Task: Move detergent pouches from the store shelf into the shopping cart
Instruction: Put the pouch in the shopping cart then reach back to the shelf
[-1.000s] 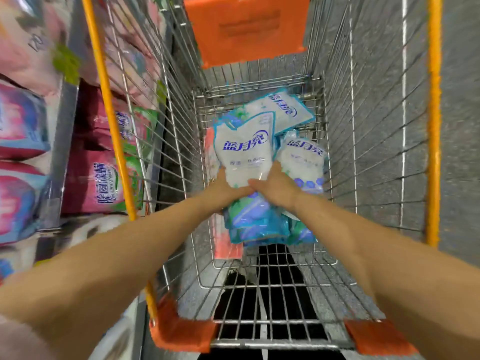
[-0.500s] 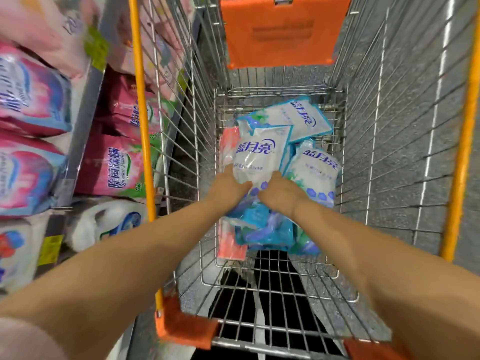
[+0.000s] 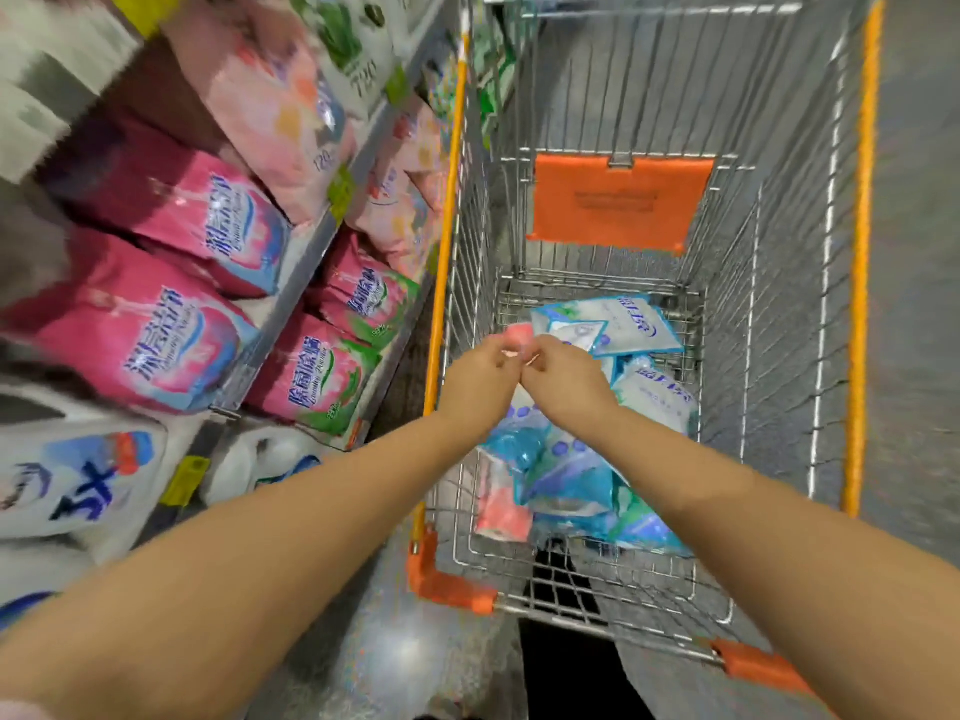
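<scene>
Several blue-and-white detergent pouches lie piled in the wire shopping cart, with a pink pouch standing against its left wall. My left hand and right hand hover side by side above the pile, knuckles nearly touching and fingers loosely curled. Neither hand holds anything that I can see. Part of the pile is hidden under my forearms. To the left, the store shelf holds pink pouches and magenta-and-green pouches.
An orange child-seat flap hangs at the cart's far end. The cart's orange-trimmed left rim stands close to the shelf. White detergent jugs stand on the lowest shelf level. Grey floor lies right of the cart.
Both hands have let go of the white-and-blue pouch, which now lies on the pile, and have risen above it. The view has swung left, showing more of the shelf.
</scene>
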A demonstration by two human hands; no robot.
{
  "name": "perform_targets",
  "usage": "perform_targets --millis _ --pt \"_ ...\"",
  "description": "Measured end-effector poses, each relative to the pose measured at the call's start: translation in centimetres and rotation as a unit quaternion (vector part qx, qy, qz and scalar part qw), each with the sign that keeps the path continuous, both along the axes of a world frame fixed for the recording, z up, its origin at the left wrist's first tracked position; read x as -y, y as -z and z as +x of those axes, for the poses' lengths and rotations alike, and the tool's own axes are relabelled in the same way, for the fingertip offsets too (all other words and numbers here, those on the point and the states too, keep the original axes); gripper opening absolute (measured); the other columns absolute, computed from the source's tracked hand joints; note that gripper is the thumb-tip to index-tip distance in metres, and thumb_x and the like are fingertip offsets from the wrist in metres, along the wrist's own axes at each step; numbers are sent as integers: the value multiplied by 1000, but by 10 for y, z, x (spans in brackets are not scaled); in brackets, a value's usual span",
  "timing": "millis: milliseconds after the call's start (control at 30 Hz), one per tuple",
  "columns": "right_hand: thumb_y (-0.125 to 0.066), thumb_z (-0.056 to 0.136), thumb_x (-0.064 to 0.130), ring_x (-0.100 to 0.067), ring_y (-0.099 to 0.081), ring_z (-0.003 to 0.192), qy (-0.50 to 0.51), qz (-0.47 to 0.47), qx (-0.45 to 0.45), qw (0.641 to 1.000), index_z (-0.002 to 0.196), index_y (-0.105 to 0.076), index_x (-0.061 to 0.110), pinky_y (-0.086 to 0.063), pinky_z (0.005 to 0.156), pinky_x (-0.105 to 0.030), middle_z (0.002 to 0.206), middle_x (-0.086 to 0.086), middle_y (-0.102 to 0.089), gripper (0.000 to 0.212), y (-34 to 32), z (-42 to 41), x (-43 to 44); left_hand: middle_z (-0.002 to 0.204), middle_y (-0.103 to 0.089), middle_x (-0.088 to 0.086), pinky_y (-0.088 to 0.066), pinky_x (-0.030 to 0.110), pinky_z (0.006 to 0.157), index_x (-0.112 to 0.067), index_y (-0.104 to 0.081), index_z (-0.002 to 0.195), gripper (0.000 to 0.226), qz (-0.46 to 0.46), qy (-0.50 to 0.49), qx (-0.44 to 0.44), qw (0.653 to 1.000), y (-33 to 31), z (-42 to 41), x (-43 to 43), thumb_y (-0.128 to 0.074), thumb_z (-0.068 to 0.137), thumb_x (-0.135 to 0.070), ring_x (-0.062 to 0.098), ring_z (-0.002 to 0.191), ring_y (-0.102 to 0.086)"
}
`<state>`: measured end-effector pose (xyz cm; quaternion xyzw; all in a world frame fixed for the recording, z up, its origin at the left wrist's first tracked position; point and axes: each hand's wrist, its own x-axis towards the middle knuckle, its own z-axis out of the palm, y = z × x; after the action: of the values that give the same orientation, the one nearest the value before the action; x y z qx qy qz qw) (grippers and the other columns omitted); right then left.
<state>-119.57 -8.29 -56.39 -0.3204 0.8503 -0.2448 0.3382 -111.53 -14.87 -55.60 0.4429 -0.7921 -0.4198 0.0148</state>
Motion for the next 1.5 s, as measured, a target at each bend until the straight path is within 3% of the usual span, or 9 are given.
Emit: perform_targets --millis 233,367,567,767,967,1067,1200,1333,1500 --pt "-56 87 20 -25 -61 89 -8 -196 -48 979 98 -63 19 -45 78 -32 95 -6 -70 13 -84 107 1 87 -66 1 -32 17 65 -11 -66 101 16 -120 -91 -150 977 -90 116 -12 -58 89 -18 9 79 -53" --pt "-59 87 20 -18 -57 77 -54 -306 -64 948 84 -60 26 -44 76 -32 76 2 -61 8 -137 202 8 84 -67 2 -39 21 71 -11 -67 95 13 -188 -131 -197 953 -147 225 -13 -57 87 -13 14 80 -59" --pt "-58 88 17 8 -52 60 -167 -441 -3 882 78 -56 26 -38 63 -10 61 16 -55 14 -247 362 26 76 -60 -4 -38 28 70 -17 -65 82 13 -324 -189 -198 906 -258 400 -20 -54 90 -19 13 75 -53" --pt "-54 83 25 -14 -60 68 -283 -542 60 789 69 -54 30 -51 72 -40 64 10 -60 15 -363 491 36 67 -57 -7 -37 31 67 -15 -62 76 15 -442 -242 -210 838 -374 530 -31 -55 89 -17 14 70 -52" --pt "-56 89 20 -11 -60 69 -392 -604 17 694 75 -58 25 -47 72 -31 66 8 -61 15 -456 578 63 62 -57 -10 -40 23 65 -29 -56 64 18 -526 -287 -190 778 -462 629 -30 -55 82 -29 1 62 -50" --pt "-54 90 21 -4 -56 63 -437 -611 3 660 69 -55 26 -44 71 -28 60 11 -60 22 -488 616 81 61 -53 -11 -38 21 65 -31 -53 63 18 -564 -309 -162 749 -494 672 -29 -55 81 -29 1 60 -46" --pt "-53 90 24 -14 -60 68 -476 -623 14 620 64 -58 23 -47 75 -37 55 10 -61 27 -520 661 111 59 -56 -14 -36 15 61 -30 -55 63 14 -599 -356 -112 708 -528 734 -35 -57 78 -30 -2 59 -46" --pt "-53 92 25 -2 -56 58 -531 -613 34 584 64 -59 24 -47 72 -30 57 12 -63 29 -541 714 138 55 -54 -12 -37 19 62 -28 -54 63 12 -607 -411 -47 678 -545 801 -51 -53 75 -32 0 57 -45" --pt "-50 91 35 -17 -62 79 -611 -560 -72 554 73 -59 27 -51 78 -37 75 8 -64 21 -559 791 139 73 -55 -10 -35 12 61 -19 -60 87 9 -600 -475 97 636 -555 880 -71 -53 91 -18 2 67 -49"
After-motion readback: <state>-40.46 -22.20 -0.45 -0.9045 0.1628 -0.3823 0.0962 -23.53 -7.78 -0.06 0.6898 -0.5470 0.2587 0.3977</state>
